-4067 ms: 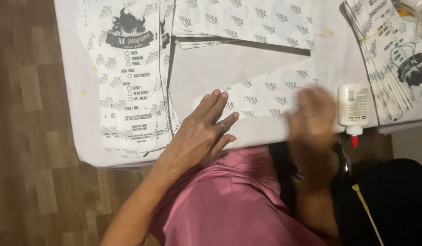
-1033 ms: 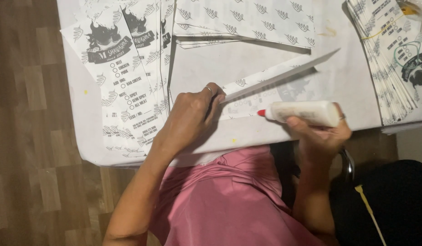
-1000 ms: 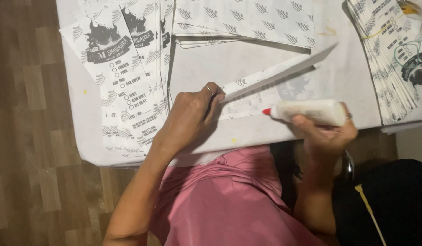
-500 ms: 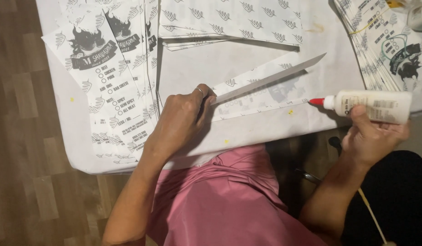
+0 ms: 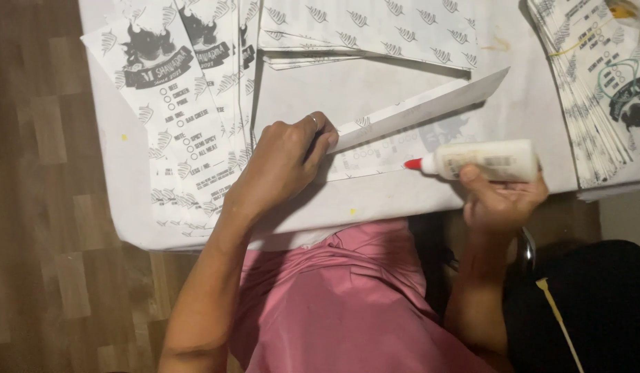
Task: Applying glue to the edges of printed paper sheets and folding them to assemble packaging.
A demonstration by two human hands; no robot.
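Back toward the folded paper sheet (image 5: 403, 131) comes the glue bottle (image 5: 482, 160), which half a second ago was held out past the sheet's right end; its red tip now sits just at the lower printed strip of the sheet, near the middle. The left hand has barely shifted and keeps its place at the sheet's left end.

That left hand (image 5: 282, 166) is curled almost closed, knuckles up, with its fingers (image 5: 320, 131) pressing and pinching the raised flap where it meets the white table (image 5: 520, 103). The right hand (image 5: 503, 197), below and right of the sheet, is wrapped around the bottle's body from underneath, fingers closed on it, holding it nearly level with the nozzle pointing left.

By the look of it, the sheet is thin, light printed paper: it holds a crease but would bend, slide or lift easily, so it wants holding flat near the fold, as the left hand does. Wet glue would likely make it limp and tacky along the strip. The bottle looks like soft plastic, best gripped around its middle.

1 fanned stack of printed sheets (image 5: 175, 124) lies left of the folded sheet, another stack (image 5: 596, 103) right of it, and more patterned sheets (image 5: 361, 27) beyond it.
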